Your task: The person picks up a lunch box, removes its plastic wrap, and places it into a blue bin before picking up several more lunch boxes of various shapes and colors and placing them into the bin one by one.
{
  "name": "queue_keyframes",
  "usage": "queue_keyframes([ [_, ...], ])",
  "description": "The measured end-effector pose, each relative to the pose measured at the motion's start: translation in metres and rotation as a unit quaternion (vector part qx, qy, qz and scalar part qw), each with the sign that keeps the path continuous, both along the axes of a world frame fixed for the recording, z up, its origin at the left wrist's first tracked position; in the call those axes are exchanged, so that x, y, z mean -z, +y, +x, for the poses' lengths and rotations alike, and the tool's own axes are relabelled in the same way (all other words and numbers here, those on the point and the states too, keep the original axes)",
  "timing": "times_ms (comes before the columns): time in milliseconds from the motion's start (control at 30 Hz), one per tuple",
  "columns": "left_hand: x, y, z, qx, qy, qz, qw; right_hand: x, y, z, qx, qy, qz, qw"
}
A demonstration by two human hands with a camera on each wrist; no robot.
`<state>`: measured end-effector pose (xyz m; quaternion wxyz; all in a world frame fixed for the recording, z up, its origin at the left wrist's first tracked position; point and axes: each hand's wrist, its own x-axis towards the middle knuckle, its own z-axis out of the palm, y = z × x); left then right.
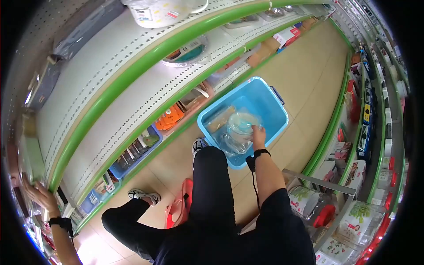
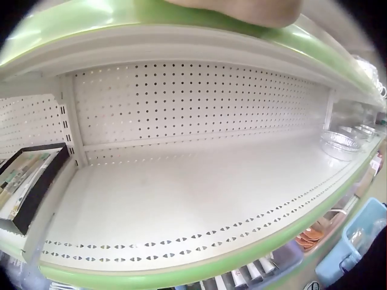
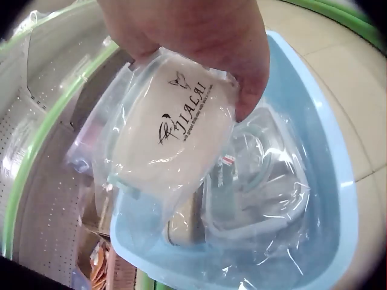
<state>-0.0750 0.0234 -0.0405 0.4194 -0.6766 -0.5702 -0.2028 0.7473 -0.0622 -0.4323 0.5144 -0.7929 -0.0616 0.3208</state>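
Note:
My right hand (image 1: pixel 259 138) grips a round, plastic-wrapped food container (image 3: pixel 175 121) at its edge, over a blue plastic bin (image 3: pixel 329 163). The container's white lid carries black "JIALAI" lettering. Beneath it in the bin lie a clear-wrapped container (image 3: pixel 257 193) and a tan oblong item (image 1: pixel 221 119). At far left, my left hand (image 1: pixel 39 196) rests on the green-edged shelf (image 1: pixel 55 176) with its fingers extended; only a blurred part of it enters the left wrist view, at the top.
Green-edged shelves line the left, with foil trays (image 2: pixel 340 146) and a black-edged box (image 2: pixel 33 181) on one level. A red plastic stool (image 1: pixel 179 205) stands by my legs. Large jars with red lids (image 1: pixel 326 216) sit on the right behind a metal rail (image 1: pixel 318 182).

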Motion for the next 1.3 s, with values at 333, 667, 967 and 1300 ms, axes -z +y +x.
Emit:
queue_keyframes([
  [333, -0.005, -0.002, -0.011, -0.009, -0.021, -0.035, 0.999, 0.046, 0.066, -0.034, -0.047, -0.145, -0.129, 0.98],
  [667, 0.001, -0.007, -0.027, -0.048, -0.065, -0.024, 0.996, 0.075, 0.074, -0.041, -0.146, -0.14, -0.099, 0.974],
  [967, -0.004, -0.001, -0.006, -0.009, -0.05, -0.033, 0.998, 0.049, 0.071, -0.026, -0.21, -0.157, -0.193, 0.945],
  [1300, 0.014, 0.0, -0.028, -0.043, -0.162, -0.028, 0.985, 0.029, 0.033, -0.017, -0.212, -0.29, -0.225, 0.906],
])
